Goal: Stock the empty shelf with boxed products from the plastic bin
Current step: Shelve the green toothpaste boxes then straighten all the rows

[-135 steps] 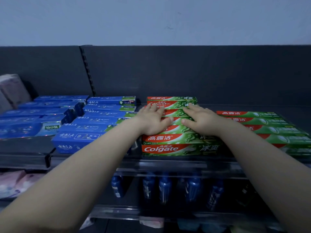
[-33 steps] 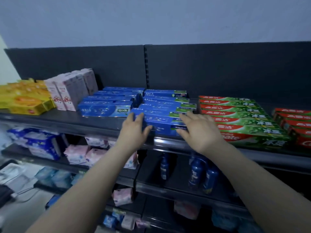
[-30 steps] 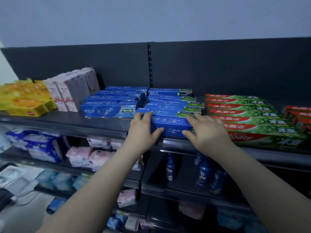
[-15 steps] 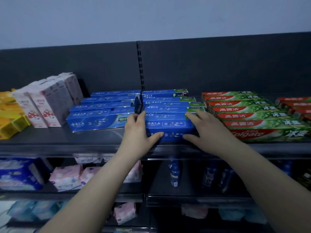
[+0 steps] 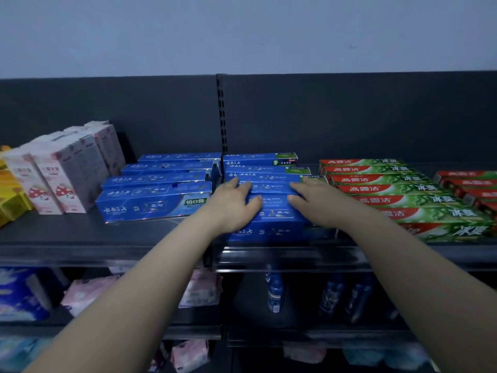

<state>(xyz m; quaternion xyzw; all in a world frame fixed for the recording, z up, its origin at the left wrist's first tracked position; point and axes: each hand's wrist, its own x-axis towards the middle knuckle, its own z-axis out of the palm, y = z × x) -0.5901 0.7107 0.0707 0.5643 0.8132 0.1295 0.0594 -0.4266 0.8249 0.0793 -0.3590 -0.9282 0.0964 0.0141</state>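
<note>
Several blue toothpaste boxes (image 5: pixel 271 222) lie in a stepped row on the dark top shelf (image 5: pixel 80 238), just right of the shelf's upright. My left hand (image 5: pixel 234 203) lies flat on the left end of the front boxes, fingers spread. At the right end of the same boxes my right hand (image 5: pixel 314 203) rests palm down, fingers apart. Neither hand is closed around a box. No plastic bin is in view.
A second blue box row (image 5: pixel 153 203) lies to the left, green toothpaste boxes (image 5: pixel 403 200) to the right, red ones (image 5: pixel 473 184) at the far right. Pink-white cartons (image 5: pixel 64 168) and yellow boxes (image 5: pixel 10 195) stand at the left. Blue bottles (image 5: pixel 274 292) and pink packs (image 5: pixel 86 292) fill the lower shelf.
Both hands left the green toothpaste row and moved left onto the blue boxes. Over the last second they slid further onto the blue row's front boxes.
</note>
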